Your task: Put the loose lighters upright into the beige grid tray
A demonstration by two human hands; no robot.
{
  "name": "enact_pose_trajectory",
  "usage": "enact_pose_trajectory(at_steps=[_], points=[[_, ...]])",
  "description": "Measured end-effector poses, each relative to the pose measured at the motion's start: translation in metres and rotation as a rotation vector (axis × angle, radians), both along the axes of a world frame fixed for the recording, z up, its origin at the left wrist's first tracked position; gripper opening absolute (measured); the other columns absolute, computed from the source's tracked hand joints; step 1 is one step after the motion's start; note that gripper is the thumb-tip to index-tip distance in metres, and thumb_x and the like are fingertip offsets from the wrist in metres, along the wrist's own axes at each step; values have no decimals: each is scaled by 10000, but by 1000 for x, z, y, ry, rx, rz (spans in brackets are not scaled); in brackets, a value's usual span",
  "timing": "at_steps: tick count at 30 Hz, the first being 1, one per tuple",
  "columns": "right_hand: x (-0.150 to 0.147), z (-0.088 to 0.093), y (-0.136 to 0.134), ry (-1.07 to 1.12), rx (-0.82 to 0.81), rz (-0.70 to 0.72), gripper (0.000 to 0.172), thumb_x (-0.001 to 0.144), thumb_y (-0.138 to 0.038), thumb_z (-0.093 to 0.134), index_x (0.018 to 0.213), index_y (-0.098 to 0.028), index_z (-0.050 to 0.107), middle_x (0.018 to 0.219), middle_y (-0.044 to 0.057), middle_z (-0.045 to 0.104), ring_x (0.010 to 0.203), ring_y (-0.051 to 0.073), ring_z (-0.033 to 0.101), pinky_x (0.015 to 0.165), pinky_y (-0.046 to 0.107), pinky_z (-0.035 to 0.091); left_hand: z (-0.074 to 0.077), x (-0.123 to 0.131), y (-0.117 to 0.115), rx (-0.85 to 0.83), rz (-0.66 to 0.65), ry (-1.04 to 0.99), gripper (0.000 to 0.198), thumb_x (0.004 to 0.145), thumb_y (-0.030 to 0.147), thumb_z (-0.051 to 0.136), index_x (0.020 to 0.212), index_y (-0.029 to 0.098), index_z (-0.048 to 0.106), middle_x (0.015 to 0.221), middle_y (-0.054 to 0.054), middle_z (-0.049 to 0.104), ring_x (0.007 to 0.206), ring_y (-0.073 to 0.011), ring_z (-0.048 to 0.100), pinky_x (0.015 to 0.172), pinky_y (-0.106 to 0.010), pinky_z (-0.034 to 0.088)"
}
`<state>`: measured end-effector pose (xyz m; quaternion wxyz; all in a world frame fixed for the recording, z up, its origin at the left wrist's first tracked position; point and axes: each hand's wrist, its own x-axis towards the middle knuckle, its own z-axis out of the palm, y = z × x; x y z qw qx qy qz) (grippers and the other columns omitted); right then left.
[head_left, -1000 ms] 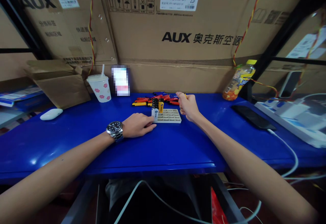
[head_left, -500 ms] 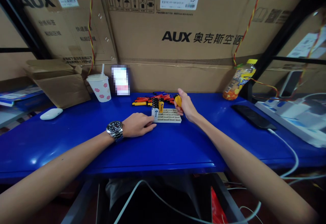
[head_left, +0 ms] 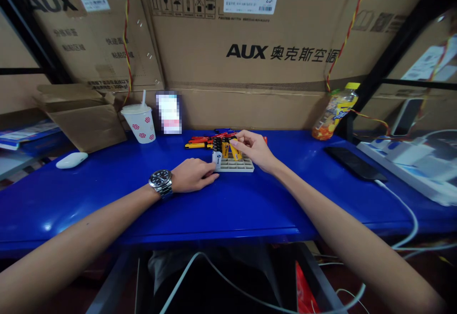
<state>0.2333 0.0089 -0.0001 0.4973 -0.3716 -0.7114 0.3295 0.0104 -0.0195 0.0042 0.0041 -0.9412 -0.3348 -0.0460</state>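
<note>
A pale gridded tray (head_left: 243, 165) lies on the blue table, with a row of white lighters (head_left: 216, 158) upright in its left column. Beside them stands a yellow lighter (head_left: 225, 149) with a black top. My left hand (head_left: 193, 175), wearing a wristwatch, has its thumb and fingers closed at the tray's near left corner, against the white lighters. Pinched in my right hand (head_left: 254, 148) is another yellow lighter (head_left: 235, 151), tilted over the tray's slots. Behind the tray is a loose pile of red, yellow and blue lighters (head_left: 200, 140), partly hidden by my right hand.
To the left are a paper cup with a straw (head_left: 140, 123), a lit phone (head_left: 169, 112), a white case (head_left: 72, 159) and an open carton (head_left: 84, 116). On the right stand a drink bottle (head_left: 335, 112), a charging black phone (head_left: 354, 164) and a power strip (head_left: 410, 171).
My right hand has moved left from the tray's far right side, bringing the yellow lighter over the slots next to the standing yellow one. My left hand has stayed in place.
</note>
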Motion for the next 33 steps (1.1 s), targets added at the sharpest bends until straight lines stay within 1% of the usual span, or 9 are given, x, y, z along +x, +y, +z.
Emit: enact_pose_trajectory(at_steps=[4,15,17,20,23,26,29,31,33], points=[[-2,-1,-2,-9,-79,63,278,781,-445,663,840,-191,569,579,-38,551,534,108,504,550,259,442,-1,0,0,8,-4,2,317,967,396,384,774,191,531,633,-12,570,583,-159,534,537,-283,308],[0,-3,1,-52,-31,79,258,773,-406,668,872,-187,575,633,-20,596,549,125,581,570,286,497,-1,-2,2,-17,-14,-55,307,954,378,386,747,193,517,606,-5,548,548,-143,500,523,-278,292],[0,-3,0,-77,-23,94,266,787,-408,656,917,-192,573,660,-15,609,561,130,598,572,286,494,3,-5,5,-17,28,-82,307,945,378,396,723,194,504,600,-5,550,526,-137,482,517,-279,284],[0,-1,-3,-101,-20,60,291,808,-410,634,992,-205,539,658,-23,610,547,130,593,541,274,462,7,-14,16,47,175,-131,315,916,411,434,692,196,484,585,-7,549,505,-135,469,504,-283,275],[3,1,-2,-141,12,-2,271,824,-417,605,970,-206,520,632,-28,598,539,124,558,535,268,424,5,-28,32,114,339,-157,243,890,414,463,799,195,516,651,-19,593,557,-154,520,520,-282,318],[9,0,2,-282,89,-50,280,809,-430,613,954,-202,540,678,-9,615,607,135,550,604,292,429,-4,-41,48,199,409,-145,260,909,364,421,1038,168,531,920,-101,637,778,-210,594,633,-313,418],[16,-1,5,-533,140,-51,399,686,-463,725,953,-203,581,877,50,660,771,193,586,703,347,446,-14,-48,58,261,471,-14,365,925,395,397,1163,147,522,1163,-180,559,947,-291,576,748,-388,445],[19,0,6,-658,130,-30,423,624,-460,766,909,-198,596,953,80,662,838,230,595,744,377,448,-17,-48,61,250,480,32,357,936,396,378,1126,140,537,1196,-188,540,972,-312,562,767,-407,438],[20,2,5,-684,106,9,393,625,-439,766,877,-190,596,941,87,665,835,235,604,758,386,454,-16,-47,61,219,468,41,315,940,375,376,1059,135,541,1110,-182,573,943,-307,564,746,-397,429]])
